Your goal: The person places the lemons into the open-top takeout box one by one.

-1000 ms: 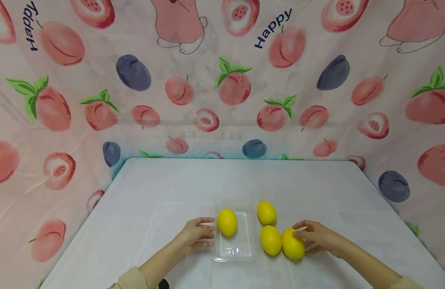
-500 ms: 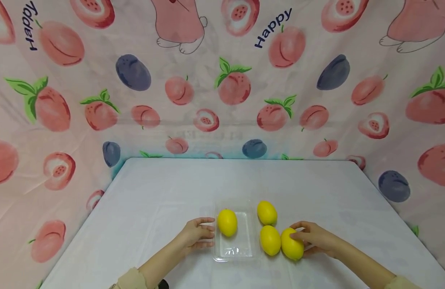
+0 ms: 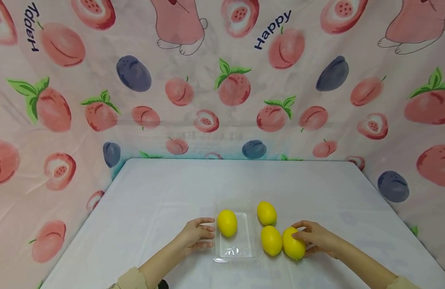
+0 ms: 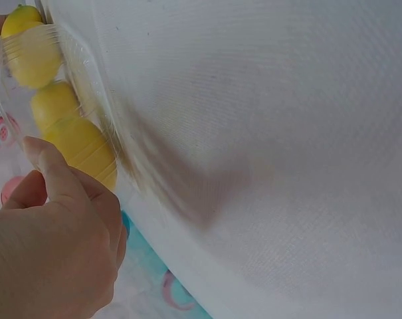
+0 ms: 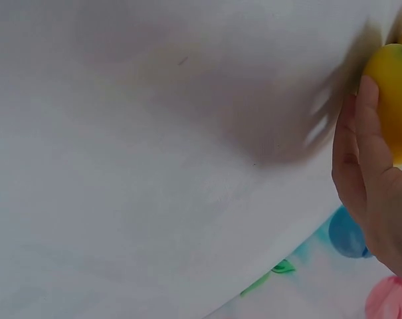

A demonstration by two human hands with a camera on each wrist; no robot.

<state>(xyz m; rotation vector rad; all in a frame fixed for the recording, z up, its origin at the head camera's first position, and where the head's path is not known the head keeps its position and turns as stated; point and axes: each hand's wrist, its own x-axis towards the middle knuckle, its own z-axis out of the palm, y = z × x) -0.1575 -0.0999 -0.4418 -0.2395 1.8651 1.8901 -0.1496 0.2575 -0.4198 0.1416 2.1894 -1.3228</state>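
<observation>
A clear plastic tray (image 3: pixel 244 253) lies on the white table with one yellow lemon (image 3: pixel 227 222) in its far end. My left hand (image 3: pixel 204 233) rests against the tray's left rim with its fingers fairly straight; the left wrist view shows its thumb (image 4: pixel 51 166) beside the tray wall (image 4: pixel 88 73) and that lemon (image 4: pixel 81 149). Right of the tray lie three more lemons. My right hand (image 3: pixel 305 239) curls its fingers round the rightmost lemon (image 3: pixel 292 245), which still sits on the table. The right wrist view shows fingers (image 5: pixel 367 139) against this lemon (image 5: pixel 395 100).
Two loose lemons lie between tray and right hand, one farther (image 3: pixel 267 212) and one nearer (image 3: pixel 271 240), the nearer touching the gripped lemon. The white-clothed table (image 3: pixel 164 192) reaches back to fruit-printed fabric walls (image 3: pixel 222 80) at the back and both sides.
My right hand's fingers have wrapped closer round the rightmost lemon, which has barely shifted. The left hand, tray and other lemons stay where they were.
</observation>
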